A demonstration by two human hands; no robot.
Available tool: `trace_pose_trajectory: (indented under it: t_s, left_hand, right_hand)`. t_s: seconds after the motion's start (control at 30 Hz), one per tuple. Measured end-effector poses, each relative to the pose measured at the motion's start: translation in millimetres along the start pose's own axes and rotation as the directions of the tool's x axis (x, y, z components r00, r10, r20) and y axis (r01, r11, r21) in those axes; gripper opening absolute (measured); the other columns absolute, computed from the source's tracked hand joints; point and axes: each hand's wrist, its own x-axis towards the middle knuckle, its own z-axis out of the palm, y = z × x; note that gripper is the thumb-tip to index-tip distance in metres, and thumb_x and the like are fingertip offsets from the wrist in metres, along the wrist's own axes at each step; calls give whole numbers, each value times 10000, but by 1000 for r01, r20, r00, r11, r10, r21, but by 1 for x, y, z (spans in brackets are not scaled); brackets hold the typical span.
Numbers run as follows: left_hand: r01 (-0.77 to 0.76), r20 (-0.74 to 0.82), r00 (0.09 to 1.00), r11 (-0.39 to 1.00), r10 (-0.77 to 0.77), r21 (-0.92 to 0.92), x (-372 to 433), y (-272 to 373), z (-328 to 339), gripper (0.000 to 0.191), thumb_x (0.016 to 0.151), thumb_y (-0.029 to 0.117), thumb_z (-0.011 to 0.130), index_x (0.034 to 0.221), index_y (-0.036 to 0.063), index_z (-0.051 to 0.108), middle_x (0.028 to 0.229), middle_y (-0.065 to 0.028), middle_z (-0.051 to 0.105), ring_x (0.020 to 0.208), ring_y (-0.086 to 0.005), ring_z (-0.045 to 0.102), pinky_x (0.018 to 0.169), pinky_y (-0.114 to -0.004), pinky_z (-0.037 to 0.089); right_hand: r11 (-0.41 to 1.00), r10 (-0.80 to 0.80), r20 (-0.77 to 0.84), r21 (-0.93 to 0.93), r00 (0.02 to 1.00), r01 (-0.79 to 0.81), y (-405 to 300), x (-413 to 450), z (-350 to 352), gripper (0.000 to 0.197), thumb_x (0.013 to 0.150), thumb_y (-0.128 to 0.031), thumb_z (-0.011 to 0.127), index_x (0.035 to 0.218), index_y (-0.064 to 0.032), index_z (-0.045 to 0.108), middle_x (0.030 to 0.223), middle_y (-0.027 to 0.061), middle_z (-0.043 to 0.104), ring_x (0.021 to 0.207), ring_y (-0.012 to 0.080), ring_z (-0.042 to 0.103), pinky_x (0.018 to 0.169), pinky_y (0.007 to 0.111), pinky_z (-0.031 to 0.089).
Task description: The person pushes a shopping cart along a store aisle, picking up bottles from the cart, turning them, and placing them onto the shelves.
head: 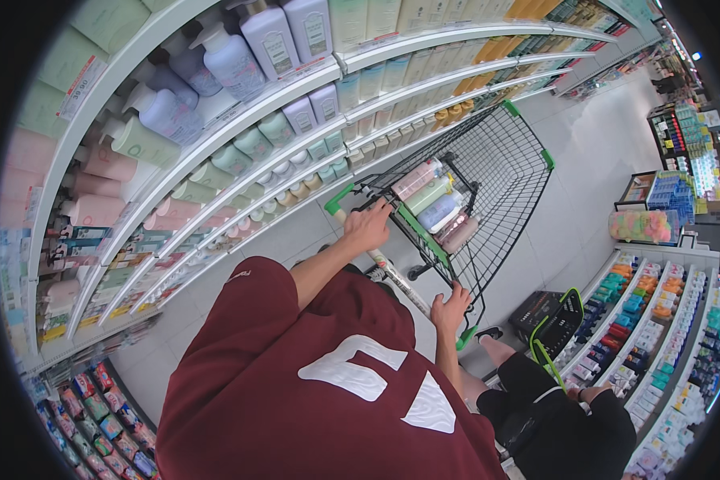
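Note:
My left hand (368,225) rests over the pale handle (403,284) of a wire shopping cart, fingers stretched towards the basket. Farther along the same bar, my right hand (450,307) holds on near its green end cap (467,338). Beyond the handle is the black wire basket (510,153) with green corner pieces. At its near end several bottles lie side by side: a pink pump bottle (416,179), a light green bottle (427,196), a lavender-blue bottle (437,210), and a dusky pink bottle (461,234).
Shelves (276,78) of pump bottles and tubes run along the left. At the lower right a person in black (552,408) stands close to the cart, beside a black shopping basket (540,315) and another shelf unit (642,336). Pale tiled floor (588,132) stretches ahead.

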Motion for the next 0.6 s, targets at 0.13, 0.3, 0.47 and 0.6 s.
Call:
trace_pose_trajectory:
  t_s: [0.13, 0.3, 0.47, 0.6]
  left_hand:
    - [7, 57, 998, 1000, -6, -12, -16, -18, -7, 489, 824, 179, 606, 1303, 105, 537, 1378, -110, 533, 917, -325, 695, 745, -486, 547]
    - [-70, -45, 997, 997, 69, -30, -38, -46, -2, 472, 813, 175, 616, 1266, 72, 532, 1350, -160, 529, 878, -353, 695, 728, -498, 548]
    - [-108, -5, 994, 993, 108, -53, -55, -63, -15, 487, 802, 184, 641, 1246, 25, 522, 1312, -204, 534, 853, -366, 697, 702, -508, 556]
    - [-132, 61, 989, 991, 134, -26, -67, -79, -24, 503, 800, 192, 657, 1248, 22, 506, 1312, -227, 518, 850, -379, 698, 698, -511, 562]
  right_hand:
    - [999, 22, 0, 27, 1000, -22, -13, -22, 11, 472, 789, -128, 631, 1251, -53, 571, 1221, 161, 533, 1212, 371, 457, 1005, 471, 435]
    - [999, 34, -2, 40, 999, -34, -27, -48, 24, 443, 796, -121, 626, 1233, -59, 586, 1204, 152, 543, 1214, 357, 466, 1014, 466, 427]
    - [997, 43, -28, 66, 999, -41, -38, -75, 37, 436, 798, -101, 621, 1232, -71, 594, 1184, 152, 552, 1206, 353, 472, 1019, 462, 421]
    - [996, 55, -51, 71, 997, -51, -52, -95, 47, 426, 799, -94, 621, 1224, -67, 599, 1169, 150, 557, 1195, 353, 476, 1019, 458, 419]
